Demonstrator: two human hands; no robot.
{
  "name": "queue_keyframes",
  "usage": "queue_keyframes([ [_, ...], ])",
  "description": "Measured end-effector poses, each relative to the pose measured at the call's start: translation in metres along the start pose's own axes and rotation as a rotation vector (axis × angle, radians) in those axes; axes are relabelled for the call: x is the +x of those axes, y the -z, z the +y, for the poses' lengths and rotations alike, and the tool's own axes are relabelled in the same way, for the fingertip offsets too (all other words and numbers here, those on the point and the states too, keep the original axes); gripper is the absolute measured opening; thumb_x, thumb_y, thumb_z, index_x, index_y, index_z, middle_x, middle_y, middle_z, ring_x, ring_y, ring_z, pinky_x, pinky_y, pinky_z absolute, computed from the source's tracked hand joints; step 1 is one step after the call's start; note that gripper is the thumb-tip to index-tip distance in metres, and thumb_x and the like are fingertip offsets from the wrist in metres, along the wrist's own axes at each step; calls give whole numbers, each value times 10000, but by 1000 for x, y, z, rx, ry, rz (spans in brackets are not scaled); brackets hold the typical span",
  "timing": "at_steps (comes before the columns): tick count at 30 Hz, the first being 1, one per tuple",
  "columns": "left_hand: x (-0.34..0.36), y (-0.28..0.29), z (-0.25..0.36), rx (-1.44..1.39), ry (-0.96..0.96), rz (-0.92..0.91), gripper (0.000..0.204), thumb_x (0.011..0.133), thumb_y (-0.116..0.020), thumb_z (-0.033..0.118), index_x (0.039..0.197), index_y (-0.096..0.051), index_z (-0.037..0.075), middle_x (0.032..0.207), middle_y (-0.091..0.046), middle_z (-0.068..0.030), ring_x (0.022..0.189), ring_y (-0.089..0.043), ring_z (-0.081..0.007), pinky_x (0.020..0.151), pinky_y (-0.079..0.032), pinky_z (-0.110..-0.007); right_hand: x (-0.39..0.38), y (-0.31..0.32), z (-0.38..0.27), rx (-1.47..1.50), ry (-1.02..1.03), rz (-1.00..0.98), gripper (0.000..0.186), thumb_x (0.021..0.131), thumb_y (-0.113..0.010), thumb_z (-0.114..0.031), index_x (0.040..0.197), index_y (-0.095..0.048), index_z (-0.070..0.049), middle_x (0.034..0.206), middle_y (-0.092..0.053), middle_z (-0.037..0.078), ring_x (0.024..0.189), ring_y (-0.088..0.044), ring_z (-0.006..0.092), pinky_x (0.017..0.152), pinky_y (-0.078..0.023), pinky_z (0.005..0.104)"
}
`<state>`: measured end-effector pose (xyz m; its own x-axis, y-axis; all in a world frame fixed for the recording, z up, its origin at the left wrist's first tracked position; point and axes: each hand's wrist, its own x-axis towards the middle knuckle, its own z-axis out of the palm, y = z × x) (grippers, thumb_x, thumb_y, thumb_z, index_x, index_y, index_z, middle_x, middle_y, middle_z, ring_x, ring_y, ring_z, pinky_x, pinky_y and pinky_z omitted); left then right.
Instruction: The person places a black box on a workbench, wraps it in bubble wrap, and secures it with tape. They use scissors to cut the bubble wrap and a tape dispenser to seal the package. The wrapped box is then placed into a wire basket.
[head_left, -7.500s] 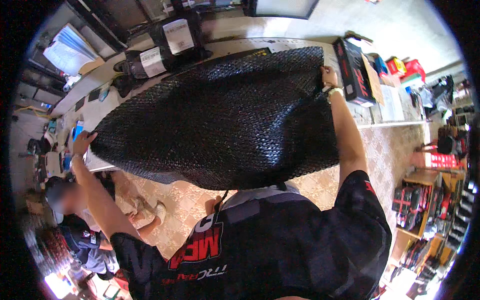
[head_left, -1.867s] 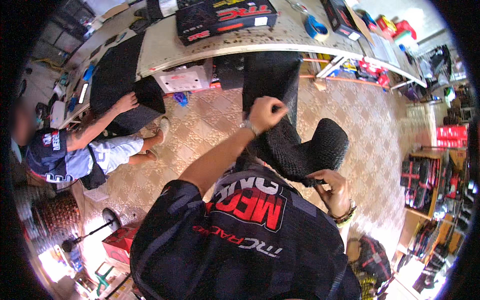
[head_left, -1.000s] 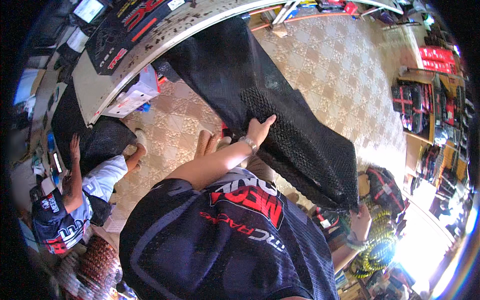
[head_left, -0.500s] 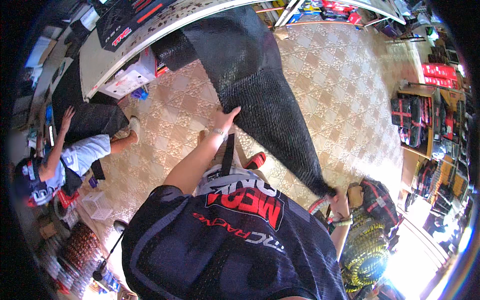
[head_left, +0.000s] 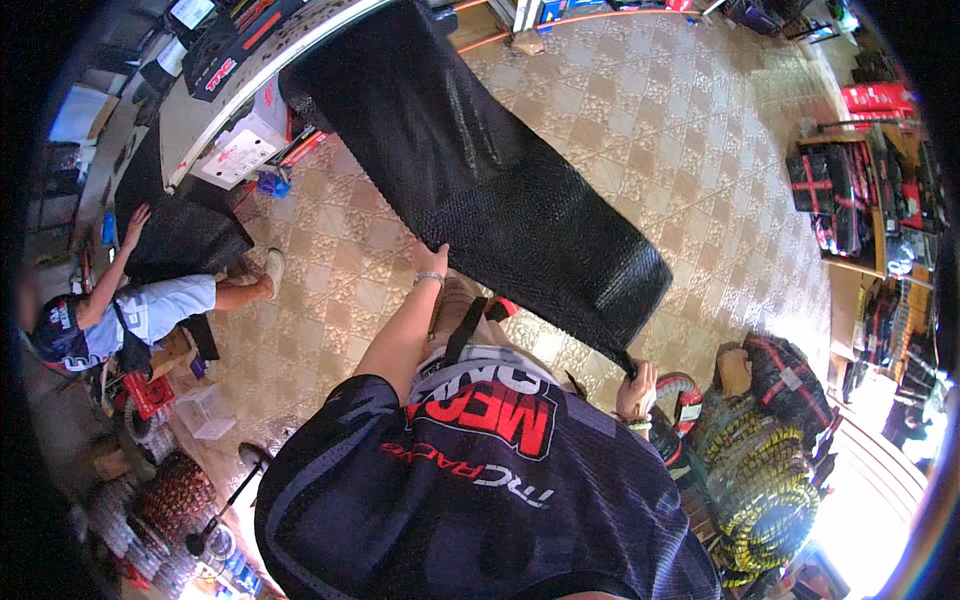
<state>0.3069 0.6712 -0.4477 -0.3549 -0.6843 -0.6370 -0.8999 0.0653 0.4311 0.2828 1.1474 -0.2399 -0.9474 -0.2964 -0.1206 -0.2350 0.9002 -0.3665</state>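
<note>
A long sheet of black bubble wrap (head_left: pixel 480 190) stretches from the far table edge towards me, above the tiled floor. Its near edge is in my left hand (head_left: pixel 430 261), the fingers closed on it near the middle of that side. The right-hand near corner is pinched in my right hand (head_left: pixel 637 388). The sheet's end hangs out loose to the right of that corner, with a shiny fold.
A white-edged table (head_left: pixel 262 92) carries a black box, with a white carton (head_left: pixel 236 150) beneath. At left a person (head_left: pixel 150 310) reaches over another black sheet (head_left: pixel 185 225). Wrapped tyres (head_left: pixel 765 500) stack near my right hand; more tyres (head_left: pixel 180 500) stand lower left.
The sheet has opened from a narrow twist into a broad strip. My right hand has moved left with its corner, and my left hand has come slightly nearer and to the left.
</note>
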Motion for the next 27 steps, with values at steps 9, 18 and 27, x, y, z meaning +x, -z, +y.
queue_keyframes([
  [9,-3,15,26,-150,130,241,861,761,-778,324,1415,-324,-4,1368,-450,-215,1192,-496,-350,982,-447,-447,-6,9,-16,92,273,54,282,743,-619,-166,963,-524,-16,864,-571,162,753,-557,392,668,-445,468],
  [18,0,45,25,-395,397,8,683,767,-787,303,1278,-488,-36,1251,-555,-183,944,-635,-296,637,-591,-376,-5,40,-33,280,234,131,358,574,-594,125,895,-599,-33,893,-650,125,833,-622,312,735,-477,395],
  [27,54,38,-5,-61,244,13,640,812,-691,457,1167,-586,-65,1090,-646,-179,924,-658,-269,630,-581,-356,2,65,-47,65,488,59,359,671,-585,30,974,-695,-126,960,-701,-11,841,-636,182,735,-440,326],
])
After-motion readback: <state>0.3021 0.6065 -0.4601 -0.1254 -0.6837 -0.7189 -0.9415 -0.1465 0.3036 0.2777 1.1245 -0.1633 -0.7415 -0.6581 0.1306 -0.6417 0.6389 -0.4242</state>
